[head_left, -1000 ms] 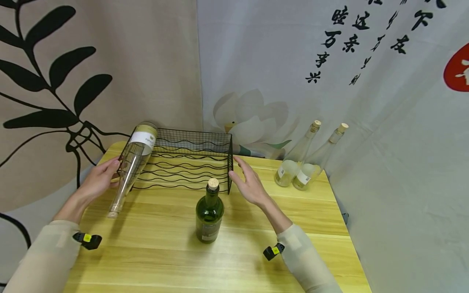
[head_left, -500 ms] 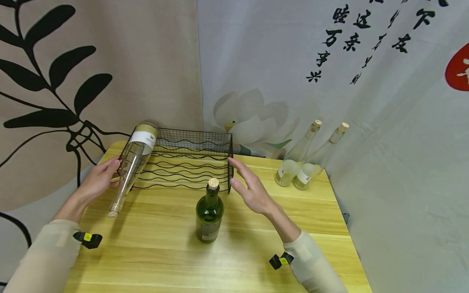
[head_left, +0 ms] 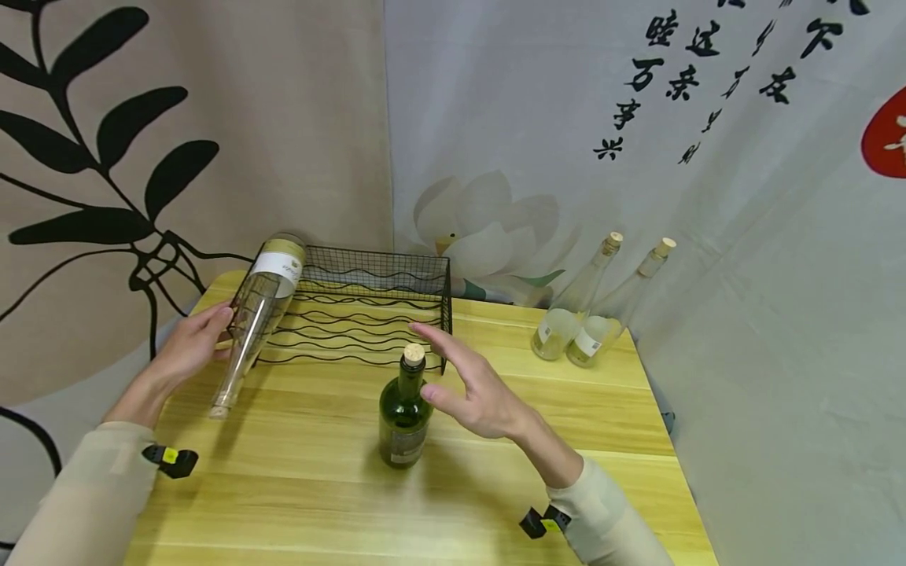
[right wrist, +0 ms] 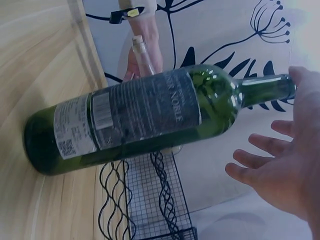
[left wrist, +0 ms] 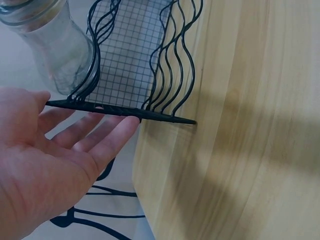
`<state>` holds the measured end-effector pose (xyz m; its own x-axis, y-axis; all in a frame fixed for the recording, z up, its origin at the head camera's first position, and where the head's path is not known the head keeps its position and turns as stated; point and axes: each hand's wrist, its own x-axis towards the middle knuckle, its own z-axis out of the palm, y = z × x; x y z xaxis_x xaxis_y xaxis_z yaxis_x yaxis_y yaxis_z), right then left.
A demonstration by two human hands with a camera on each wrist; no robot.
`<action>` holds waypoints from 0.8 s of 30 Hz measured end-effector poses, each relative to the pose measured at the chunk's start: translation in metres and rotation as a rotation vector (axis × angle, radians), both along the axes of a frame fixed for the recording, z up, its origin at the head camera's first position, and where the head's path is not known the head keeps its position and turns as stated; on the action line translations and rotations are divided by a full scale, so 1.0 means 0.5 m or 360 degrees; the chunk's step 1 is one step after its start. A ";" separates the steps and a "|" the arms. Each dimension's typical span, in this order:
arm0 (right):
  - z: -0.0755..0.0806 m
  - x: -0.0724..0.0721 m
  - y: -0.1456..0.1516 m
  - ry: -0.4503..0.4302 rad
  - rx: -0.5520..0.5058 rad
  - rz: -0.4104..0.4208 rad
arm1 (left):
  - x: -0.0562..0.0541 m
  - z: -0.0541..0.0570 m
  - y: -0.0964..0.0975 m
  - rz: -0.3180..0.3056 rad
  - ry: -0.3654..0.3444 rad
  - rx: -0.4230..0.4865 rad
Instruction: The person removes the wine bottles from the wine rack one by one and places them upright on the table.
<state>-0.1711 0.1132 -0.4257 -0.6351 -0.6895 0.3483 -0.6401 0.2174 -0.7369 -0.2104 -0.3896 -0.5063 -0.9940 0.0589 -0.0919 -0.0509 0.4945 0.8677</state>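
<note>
A black wire wine rack [head_left: 375, 269] stands at the back left of the table. One clear corked bottle [head_left: 279, 271] lies tilted in its left end, neck toward the front. My left hand [head_left: 194, 342] touches the rack's left end; in the left wrist view its fingers [left wrist: 112, 142] lie loosely extended against the end frame. A corked green wine bottle [head_left: 405, 424] stands upright in front of the rack. Beside its neck is my right hand [head_left: 477, 393], thumb and fingers spread. The right wrist view shows the bottle's dark label [right wrist: 150, 107] and that hand's relaxed fingers [right wrist: 250, 160] near the neck.
Two clear corked bottles [head_left: 562, 326] stand close together at the table's back right. The wooden table [head_left: 340, 503] meets hanging cloths [head_left: 495, 94] at the back and right. A printed plant [head_left: 92, 157] decorates the left backdrop.
My right hand has left the rack's right end and moved left and toward the front, to the green bottle's neck. My left hand and the bottles have stayed put.
</note>
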 end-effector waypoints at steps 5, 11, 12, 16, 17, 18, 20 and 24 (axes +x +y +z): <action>0.008 0.007 -0.007 0.0020 -0.0008 0.0083 | -0.002 -0.002 -0.001 0.0003 0.0003 0.0010; 0.008 0.009 -0.013 0.0056 -0.0010 0.0091 | -0.005 -0.006 -0.001 0.0005 0.0015 0.0043; 0.008 0.009 -0.013 0.0056 -0.0013 0.0090 | -0.005 -0.006 -0.001 0.0003 0.0020 0.0045; 0.006 0.008 -0.016 0.0034 -0.0035 0.0102 | -0.004 -0.006 0.000 0.0000 0.0028 0.0050; 0.006 0.008 -0.017 0.0024 -0.0044 0.0110 | -0.004 -0.006 0.000 0.0001 0.0027 0.0048; 0.005 0.008 -0.017 0.0021 -0.0050 0.0117 | -0.004 -0.006 0.000 0.0002 0.0024 0.0045; 0.005 0.008 -0.019 0.0015 -0.0057 0.0126 | -0.004 -0.006 0.000 0.0000 0.0019 0.0038; 0.005 0.009 -0.022 0.0023 -0.0073 0.0150 | -0.005 -0.007 0.000 -0.0004 0.0015 -0.0005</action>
